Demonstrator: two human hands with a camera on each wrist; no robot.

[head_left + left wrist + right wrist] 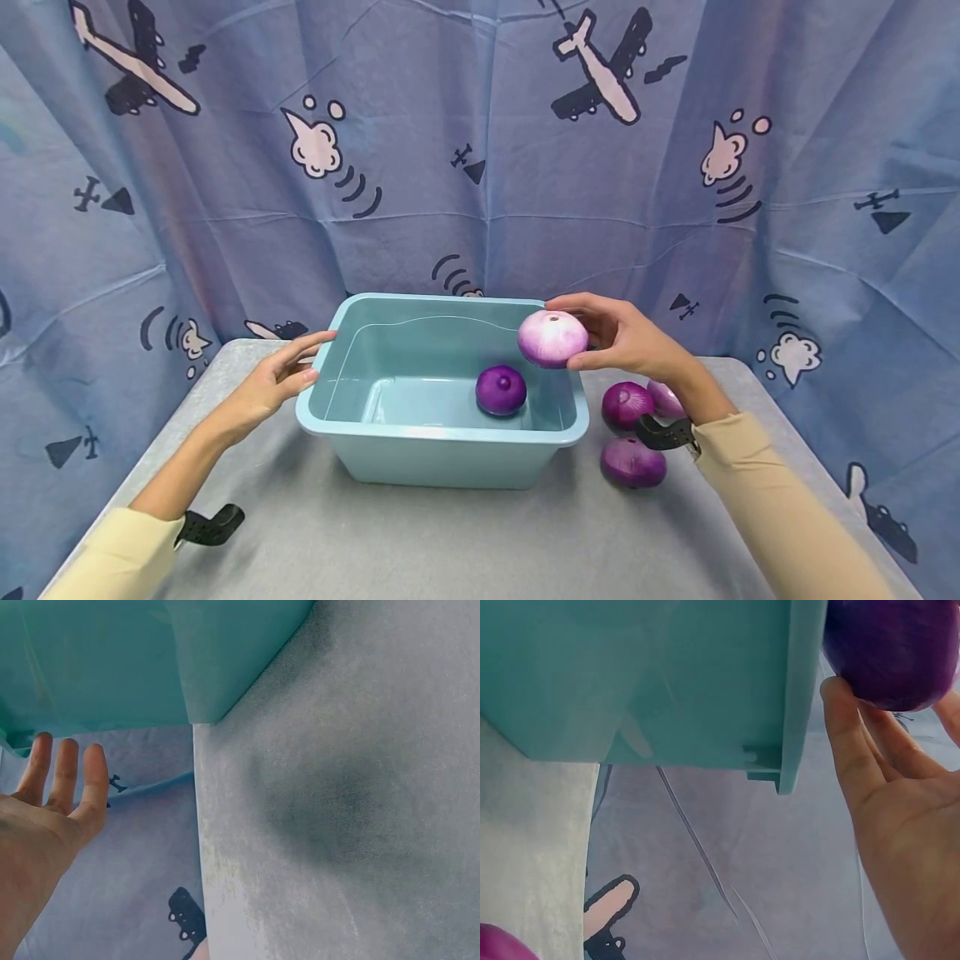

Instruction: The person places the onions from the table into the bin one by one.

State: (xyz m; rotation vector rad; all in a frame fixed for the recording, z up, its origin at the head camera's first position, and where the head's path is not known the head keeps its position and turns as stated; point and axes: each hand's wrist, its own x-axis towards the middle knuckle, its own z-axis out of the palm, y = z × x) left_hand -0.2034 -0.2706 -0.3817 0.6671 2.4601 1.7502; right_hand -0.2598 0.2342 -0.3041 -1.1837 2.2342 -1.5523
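Note:
My right hand (626, 337) grips a purple-and-white onion (552, 337) between thumb and fingers, at the right rim of a light blue plastic tub (450, 460). In the right wrist view the onion's (892, 652) dark purple side shows above the fingers, beside the tub's rim (795, 712). Inside the tub a dark purple onion (501, 390) lies on the floor, right of the middle. My left hand (262, 383) is at the tub's left rim, fingers extended with the tips right at the edge. From the left wrist, this hand (56, 802) shows several spread fingers below the tub (97, 667).
Right of the tub on the grey table (450, 542) lie a magenta onion (627, 404), a paler onion (664, 398) partly behind my right wrist, and a purple onion (633, 463) nearer the front. A blue curtain (480, 150) with printed airplanes hangs behind and around the table.

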